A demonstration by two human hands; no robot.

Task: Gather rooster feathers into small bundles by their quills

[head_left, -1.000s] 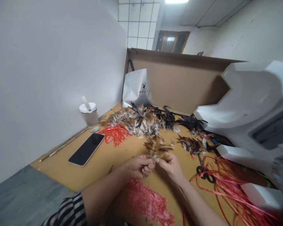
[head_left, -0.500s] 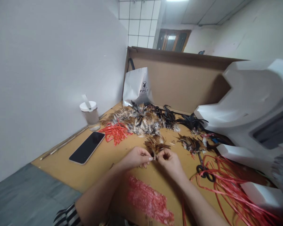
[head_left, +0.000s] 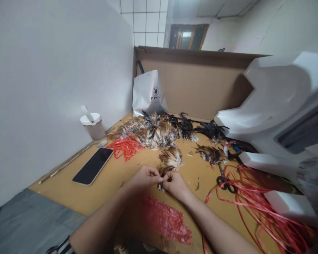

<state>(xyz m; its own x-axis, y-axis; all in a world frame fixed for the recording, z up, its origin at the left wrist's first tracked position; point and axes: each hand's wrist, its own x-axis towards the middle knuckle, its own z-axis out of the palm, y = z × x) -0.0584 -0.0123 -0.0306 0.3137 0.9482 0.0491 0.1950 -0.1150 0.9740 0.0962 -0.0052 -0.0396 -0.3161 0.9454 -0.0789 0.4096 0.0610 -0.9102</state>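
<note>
My left hand (head_left: 149,177) and my right hand (head_left: 173,181) meet low over the cardboard surface, fingertips pinched together. Between them is a small tuft of dark brown feathers (head_left: 166,170), its pale fluffy ends (head_left: 161,188) poking out below the fingers. The exact grip point is hidden by the fingers. Just beyond lies a bunch of brown and cream feathers (head_left: 172,157). Farther back spreads a big heap of mixed feathers (head_left: 159,132). On the right are another feather bunch (head_left: 210,153) and black scissors (head_left: 227,184).
Cut red strips (head_left: 125,146) lie beside a phone (head_left: 93,166) and a lidded cup (head_left: 95,130). Long red plastic strands (head_left: 256,201) sprawl at right near white foam pieces (head_left: 288,204). A silver bag (head_left: 147,91) leans against the cardboard wall (head_left: 201,84). Red tape (head_left: 169,220) marks the front.
The brown bunch that was at my fingertips now seems to lie just beyond them. My hands have drawn closer together around a smaller, darker tuft. The whole view has shifted slightly.
</note>
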